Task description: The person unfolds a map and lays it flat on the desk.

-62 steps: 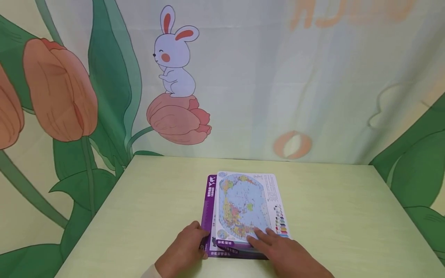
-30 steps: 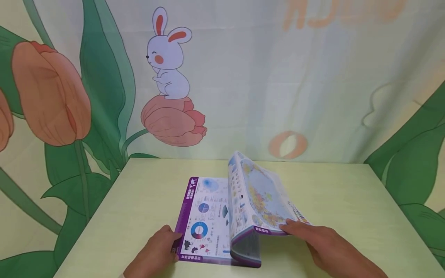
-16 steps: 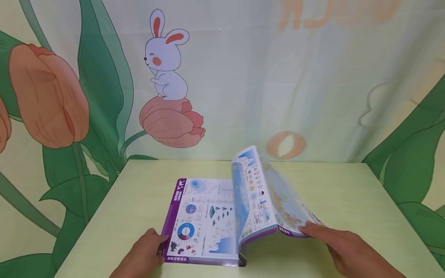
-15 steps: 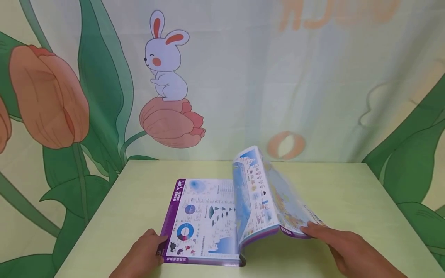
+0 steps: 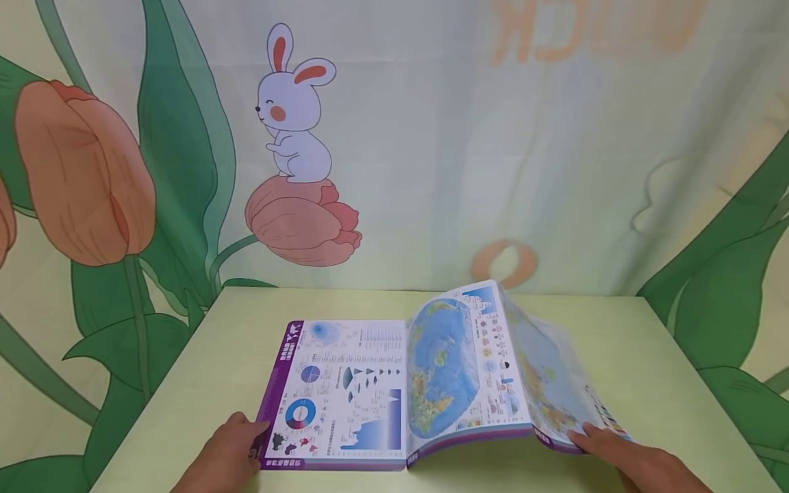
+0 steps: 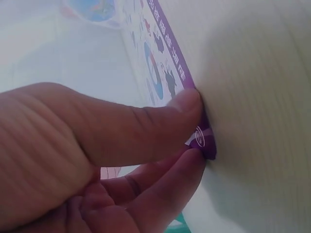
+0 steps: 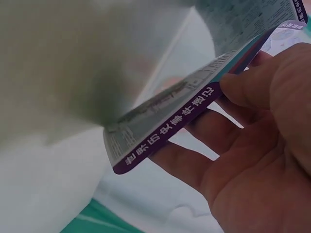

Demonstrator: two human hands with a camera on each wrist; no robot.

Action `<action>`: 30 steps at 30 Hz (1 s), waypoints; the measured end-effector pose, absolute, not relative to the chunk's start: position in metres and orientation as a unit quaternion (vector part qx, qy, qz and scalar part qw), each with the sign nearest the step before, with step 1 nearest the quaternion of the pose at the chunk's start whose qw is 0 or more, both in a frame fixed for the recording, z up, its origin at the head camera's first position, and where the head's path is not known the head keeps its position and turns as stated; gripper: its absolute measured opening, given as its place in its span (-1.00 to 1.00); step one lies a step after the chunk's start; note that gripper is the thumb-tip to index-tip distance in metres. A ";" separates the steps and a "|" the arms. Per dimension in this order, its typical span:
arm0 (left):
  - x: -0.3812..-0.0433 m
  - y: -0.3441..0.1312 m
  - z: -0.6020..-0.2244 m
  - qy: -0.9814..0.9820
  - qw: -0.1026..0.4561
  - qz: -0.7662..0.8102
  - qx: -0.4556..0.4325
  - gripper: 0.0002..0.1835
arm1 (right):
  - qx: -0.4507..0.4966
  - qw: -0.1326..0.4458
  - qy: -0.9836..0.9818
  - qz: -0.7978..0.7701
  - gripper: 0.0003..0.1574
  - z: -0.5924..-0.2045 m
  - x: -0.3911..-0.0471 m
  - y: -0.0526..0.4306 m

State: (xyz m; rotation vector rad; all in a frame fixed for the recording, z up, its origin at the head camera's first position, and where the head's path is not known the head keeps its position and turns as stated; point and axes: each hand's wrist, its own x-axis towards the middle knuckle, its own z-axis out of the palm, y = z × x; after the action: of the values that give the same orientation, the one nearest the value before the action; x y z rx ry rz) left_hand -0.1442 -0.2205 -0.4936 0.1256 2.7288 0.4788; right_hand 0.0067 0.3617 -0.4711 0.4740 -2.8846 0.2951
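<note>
A glossy folding world map [image 5: 345,390] with purple borders lies partly spread out on the table. Its left panel, printed with charts, is flat; the middle panels carry a blue map and rise to a crease, then slope down on the right. My left hand [image 5: 224,448] pinches the lower left corner; in the left wrist view, the thumb [image 6: 182,109] is on the top face with fingers beneath. At the lower right corner, my right hand [image 5: 641,462] holds the raised panels. The right wrist view shows its thumb [image 7: 248,87] against the layered purple edge, fingers on the other side.
The pale yellow-green table [image 5: 203,370] extends around the map on both sides. Behind its far edge hangs a curtain [image 5: 419,150] printed with tulips, leaves and a white rabbit.
The folded map has been spread sideways. My right hand has moved right, drawing the upper panels along, while my left hand has slid left with its corner. The blue map panel has come into view.
</note>
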 end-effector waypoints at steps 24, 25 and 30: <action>-0.144 -0.253 -0.497 0.974 0.168 0.143 0.042 -0.54 | 0.052 -0.208 -0.965 0.148 -0.13 -0.525 -0.011 0.406; -0.144 -0.252 -0.497 0.974 0.167 0.144 0.042 -0.53 | 0.040 -0.213 -0.966 0.142 -0.10 -0.527 -0.011 0.404; -0.143 -0.251 -0.495 0.976 0.164 0.138 0.044 -0.48 | 0.015 -0.216 -0.967 0.132 -0.03 -0.530 -0.007 0.399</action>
State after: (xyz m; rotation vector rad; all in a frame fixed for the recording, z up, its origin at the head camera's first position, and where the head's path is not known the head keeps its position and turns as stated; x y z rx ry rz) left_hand -0.1429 -0.2512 -0.4955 0.1242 2.7819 0.3940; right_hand -0.0069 0.3992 -0.5297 0.0555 -3.5445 0.4849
